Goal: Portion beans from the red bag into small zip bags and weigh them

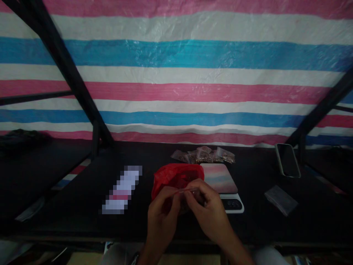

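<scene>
On the desk (82,222) we count several small clear bags (204,156) holding brownish contents, heaped at the back near the striped tarpaulin (176,75); we would judge these finished. A flat stack of clear bags (281,200) lies to the right, apparently unfilled, so by our reckoning a fair share of the work is left. One clear pouch (186,190) is in hand, held over the near side of the open red plastic bag (165,177). We take this pouch to be partway through, with something dark showing below its top edge, but our fingers hide most of it, and we cannot tell whether its mouth is sealed.

Our left hand (163,215) comes up from the bottom of the view with its wrist fairly upright, thumb and forefinger pinching the left end of the pouch's top edge. Our right hand (207,211) leans in from the lower right, its fingers curled, thumb and forefinger pinching the same edge farther right. The two sets of fingertips are close together, with the knuckles turned outward.

Just right of the red bag sits a digital scale (220,179), its plate bare and its button panel partly behind our right hand. A phone (288,161) rests farther right, beyond the flat stack. What lies to the left is pixelated, so we cannot name it.
</scene>
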Tool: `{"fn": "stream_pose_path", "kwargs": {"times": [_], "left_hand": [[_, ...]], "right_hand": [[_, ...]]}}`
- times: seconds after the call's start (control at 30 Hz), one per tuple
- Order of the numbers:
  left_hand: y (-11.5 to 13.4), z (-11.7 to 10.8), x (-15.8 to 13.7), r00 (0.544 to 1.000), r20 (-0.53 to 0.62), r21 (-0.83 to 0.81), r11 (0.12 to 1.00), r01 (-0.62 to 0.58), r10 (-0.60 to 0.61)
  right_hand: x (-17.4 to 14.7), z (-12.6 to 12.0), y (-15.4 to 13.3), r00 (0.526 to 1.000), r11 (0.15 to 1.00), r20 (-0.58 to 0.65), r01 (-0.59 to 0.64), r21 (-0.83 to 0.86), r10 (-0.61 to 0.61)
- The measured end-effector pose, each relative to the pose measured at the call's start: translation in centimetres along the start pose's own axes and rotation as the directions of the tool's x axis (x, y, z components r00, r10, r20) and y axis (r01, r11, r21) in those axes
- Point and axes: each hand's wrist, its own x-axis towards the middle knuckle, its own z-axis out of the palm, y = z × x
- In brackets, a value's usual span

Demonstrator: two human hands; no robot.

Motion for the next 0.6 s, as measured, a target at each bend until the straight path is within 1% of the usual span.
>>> {"fn": "stream_pose_path", "kwargs": {"times": [0.07,0.13,0.23,0.27,0.33,0.37,0.4,0.43,0.47,0.5,0.53,0.57,0.6], "left_hand": [[0.1,-0.1,0.0,1.000,-0.006,0.018,1.000,-0.018,0.018],[0.2,-0.3,-0.1,1.000,-0.003,0.035,0.999,-0.029,0.029],[0.2,-0.7,-0.4,0.996,0.054,0.088,0.993,-0.077,0.072],[0.2,-0.9,-0.5,0.991,0.085,0.113,0.987,-0.115,0.106],[0.0,-1.3,-0.6,0.966,0.143,0.178,0.955,-0.239,0.216],[-0.2,-1.6,-0.5,0.951,0.153,0.234,0.925,-0.301,0.271],[-0.4,-1.8,-0.4,0.940,0.138,0.313,0.887,-0.341,0.313],[-0.7,-2.0,-0.2,0.937,0.097,0.412,0.844,-0.345,0.335],[-1.0,-2.2,0.0,0.941,0.040,0.514,0.800,-0.308,0.337],[-1.3,-2.3,0.4,0.947,-0.021,0.594,0.766,-0.246,0.320],[-1.7,-2.4,0.9,0.956,-0.062,0.632,0.753,-0.185,0.286],[-2.2,-2.4,1.3,0.969,-0.072,0.633,0.761,-0.140,0.237],[-2.6,-2.4,1.8,0.983,-0.049,0.593,0.798,-0.113,0.176]], "right_hand": [[-0.1,0.1,-0.1,1.000,0.999,0.025,-0.013,0.037,0.012],[-0.1,0.3,-0.3,0.999,0.997,0.024,-0.034,0.069,0.032],[-0.2,0.4,-0.7,0.997,0.992,0.001,-0.072,0.103,0.072],[-0.2,0.2,-1.0,0.996,0.989,0.002,-0.086,0.118,0.086],[-0.2,-0.6,-1.4,0.996,0.989,-0.024,-0.082,0.124,0.085],[-0.1,-1.4,-1.6,0.995,0.992,-0.074,-0.058,0.113,0.067],[0.2,-2.3,-1.7,0.988,0.995,-0.150,-0.027,0.095,0.041],[0.6,-3.4,-1.6,0.970,0.998,-0.243,0.003,0.066,0.014],[1.1,-4.6,-1.4,0.940,0.999,-0.340,0.014,0.047,0.003],[1.9,-5.8,-1.0,0.910,0.999,-0.415,-0.002,0.041,0.019],[2.6,-7.1,-0.4,0.887,0.999,-0.459,-0.042,0.028,0.050],[3.5,-8.2,0.3,0.877,0.995,-0.473,-0.096,0.003,0.086],[4.3,-9.1,1.1,0.878,0.987,-0.465,-0.155,-0.047,0.116]]}}
